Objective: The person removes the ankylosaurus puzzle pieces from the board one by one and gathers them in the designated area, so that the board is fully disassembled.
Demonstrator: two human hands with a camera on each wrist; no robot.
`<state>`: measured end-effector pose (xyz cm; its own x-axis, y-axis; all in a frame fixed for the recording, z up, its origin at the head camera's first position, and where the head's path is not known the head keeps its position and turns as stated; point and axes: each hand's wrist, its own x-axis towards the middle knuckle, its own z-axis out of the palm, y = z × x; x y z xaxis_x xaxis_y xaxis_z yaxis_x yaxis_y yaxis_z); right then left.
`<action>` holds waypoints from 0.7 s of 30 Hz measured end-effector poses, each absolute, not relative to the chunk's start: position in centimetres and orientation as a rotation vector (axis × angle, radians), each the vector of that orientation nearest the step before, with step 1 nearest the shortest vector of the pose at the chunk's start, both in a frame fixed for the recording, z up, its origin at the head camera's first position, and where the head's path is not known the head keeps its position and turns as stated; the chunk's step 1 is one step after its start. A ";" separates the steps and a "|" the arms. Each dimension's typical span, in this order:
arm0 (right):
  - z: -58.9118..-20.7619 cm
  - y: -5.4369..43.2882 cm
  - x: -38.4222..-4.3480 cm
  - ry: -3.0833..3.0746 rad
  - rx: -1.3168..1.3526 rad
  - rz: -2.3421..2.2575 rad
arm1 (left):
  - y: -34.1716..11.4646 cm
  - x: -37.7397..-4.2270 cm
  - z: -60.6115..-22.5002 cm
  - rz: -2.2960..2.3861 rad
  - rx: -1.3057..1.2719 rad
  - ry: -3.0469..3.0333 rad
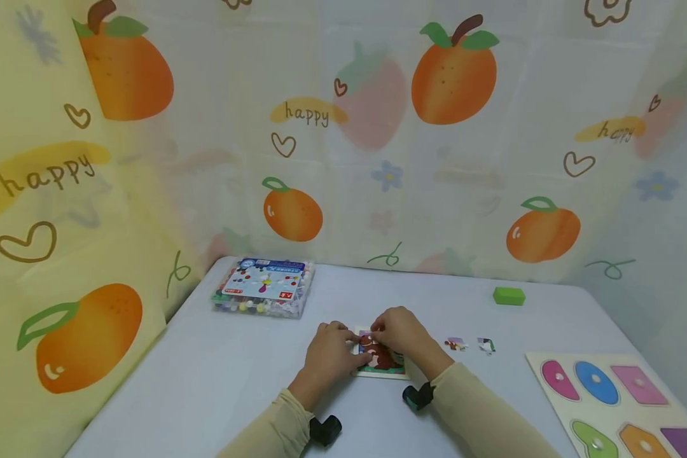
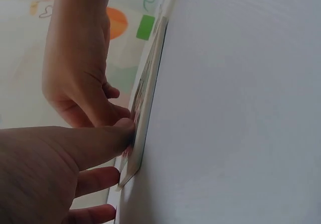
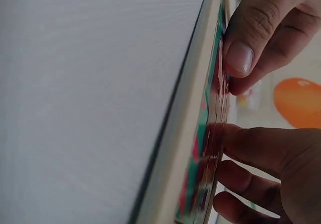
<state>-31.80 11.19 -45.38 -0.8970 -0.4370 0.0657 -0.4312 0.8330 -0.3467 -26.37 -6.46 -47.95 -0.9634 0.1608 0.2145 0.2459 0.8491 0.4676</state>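
Note:
A small framed jigsaw puzzle [image 1: 386, 362] with a brown animal picture lies flat on the white table. My left hand [image 1: 331, 353] holds it at the left side: the thumb [image 2: 118, 136] rests on the picture and other fingertips lie along the edge. From the right, my right hand [image 1: 409, 334] reaches over the puzzle with its fingertips down on the upper left of the picture. In the right wrist view its fingers [image 3: 256, 146] are spread against the picture surface [image 3: 215, 98]. Whether a loose piece lies under those fingertips is hidden.
Two loose puzzle pieces, one purple and brown [image 1: 456, 344] and one mostly white [image 1: 486, 345], lie right of the puzzle. Behind them sits a green block [image 1: 509, 296]. A shape board [image 1: 601, 407] lies front right, and a clear box of beads [image 1: 263, 287] back left.

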 end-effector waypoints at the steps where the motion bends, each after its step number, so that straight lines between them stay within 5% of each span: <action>1: -45.4 11.1 -31.9 2.995 -0.727 -0.544 | -6.4 -26.4 -47.9 -0.762 -0.314 -2.855; 21: -44.3 10.5 -31.9 3.053 -0.823 -0.375 | -6.3 -26.6 -47.7 -0.702 -0.328 -2.865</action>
<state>-31.91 10.54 -44.33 -0.8656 -0.4902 0.1017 -0.5003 0.8389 -0.2144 -26.63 -6.29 -47.69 -0.9608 0.1707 0.2186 0.2524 0.8649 0.4339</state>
